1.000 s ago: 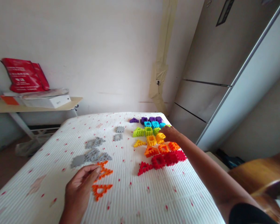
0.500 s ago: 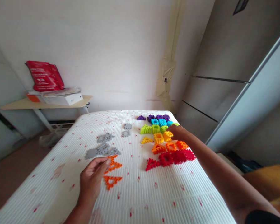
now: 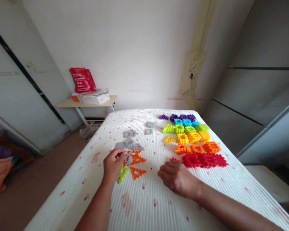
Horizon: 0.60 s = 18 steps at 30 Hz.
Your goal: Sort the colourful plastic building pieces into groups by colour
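Grey plastic tile point(image 3: 127, 159), in left hand point(image 3: 113, 164) (fingers point(image 3: 118, 154) curled)

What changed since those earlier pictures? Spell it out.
The right hand has pulled back from the coloured rows toward the near side of the mattress. The left hand has moved forward to the grey pieces, and a lime-green piece now shows beneath it. The coloured rows stayed in place.
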{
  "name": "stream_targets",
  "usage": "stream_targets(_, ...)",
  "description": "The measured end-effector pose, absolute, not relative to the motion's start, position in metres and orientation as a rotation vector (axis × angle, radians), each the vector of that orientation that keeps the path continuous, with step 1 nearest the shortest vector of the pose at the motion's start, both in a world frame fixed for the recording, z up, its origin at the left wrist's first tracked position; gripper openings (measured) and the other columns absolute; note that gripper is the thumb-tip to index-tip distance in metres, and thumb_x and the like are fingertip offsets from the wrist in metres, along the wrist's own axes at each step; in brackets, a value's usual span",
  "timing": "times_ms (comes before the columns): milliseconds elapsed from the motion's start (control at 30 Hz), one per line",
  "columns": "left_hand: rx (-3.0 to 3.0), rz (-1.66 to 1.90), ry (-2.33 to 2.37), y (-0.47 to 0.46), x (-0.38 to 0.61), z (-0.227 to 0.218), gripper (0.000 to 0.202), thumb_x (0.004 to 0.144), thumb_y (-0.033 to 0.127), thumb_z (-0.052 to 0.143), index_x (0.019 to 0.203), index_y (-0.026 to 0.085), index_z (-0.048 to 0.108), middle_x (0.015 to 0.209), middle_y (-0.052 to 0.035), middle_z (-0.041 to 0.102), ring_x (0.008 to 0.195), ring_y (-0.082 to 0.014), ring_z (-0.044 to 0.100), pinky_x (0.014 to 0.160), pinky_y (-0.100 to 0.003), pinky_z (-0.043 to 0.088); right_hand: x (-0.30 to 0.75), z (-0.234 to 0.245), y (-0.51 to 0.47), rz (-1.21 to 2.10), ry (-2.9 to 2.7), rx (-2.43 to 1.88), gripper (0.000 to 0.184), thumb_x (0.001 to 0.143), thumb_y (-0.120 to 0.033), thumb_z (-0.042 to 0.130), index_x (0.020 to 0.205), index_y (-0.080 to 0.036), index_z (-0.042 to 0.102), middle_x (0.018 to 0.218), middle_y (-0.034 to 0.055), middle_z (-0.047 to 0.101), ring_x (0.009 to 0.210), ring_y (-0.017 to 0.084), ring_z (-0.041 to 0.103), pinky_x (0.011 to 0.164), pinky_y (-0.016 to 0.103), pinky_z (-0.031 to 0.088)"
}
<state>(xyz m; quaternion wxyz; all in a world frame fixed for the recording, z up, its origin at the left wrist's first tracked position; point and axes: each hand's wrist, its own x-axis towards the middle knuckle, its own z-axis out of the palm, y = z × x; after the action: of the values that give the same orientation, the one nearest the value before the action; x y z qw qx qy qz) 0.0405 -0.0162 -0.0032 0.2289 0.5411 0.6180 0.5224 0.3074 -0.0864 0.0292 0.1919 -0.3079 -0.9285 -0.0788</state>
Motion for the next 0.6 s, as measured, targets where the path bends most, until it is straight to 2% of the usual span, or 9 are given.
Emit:
stream_targets(133,1.514,1.325,1.795,-0.016,0.021,-0.001,0.019,0.061,0.038,0.061,0.067,0.021,0.068,0.063,-0.0002,0.066,0.063,-0.0182,0.058,0.065,-0.028,0.044,0.285,-0.001,-0.097,-0.238,-2.687,-0.709,0.022,0.092,-0.018,0.043,0.072,-0.017,0.053,0.065,0.0011,0.055,0.058,0.014,0.047,0.052,0.03,0.027)
stream_targets(333,1.533,1.041,1.706,-0.02,-0.002,-0.005,0.019,0.057,0.035,0.064,0.065,0.019,0.067,0.063,-0.0009,0.066,0.066,-0.0194,0.059,0.064,-0.028,0.044,0.281,-0.021,-0.095,-0.175,-2.646,-0.67,0.021,0.091,-0.017,0.044,0.071,-0.017,0.051,0.065,0.0004,0.054,0.059,0.013,0.046,0.053,0.029,0.028)
stream_targets(600,1.769,0.656,1.623,-0.023,-0.009,-0.015,0.038,0.054,0.032,0.066,0.09,0.018,0.068,0.089,-0.0047,0.067,0.082,-0.0223,0.059,0.077,-0.032,0.044,0.282,-0.027,-0.093,-0.196,-2.647,-0.68,0.021,0.091,-0.019,0.044,0.07,-0.017,0.048,0.066,-0.0004,0.054,0.06,0.013,0.046,0.053,0.029,0.026)
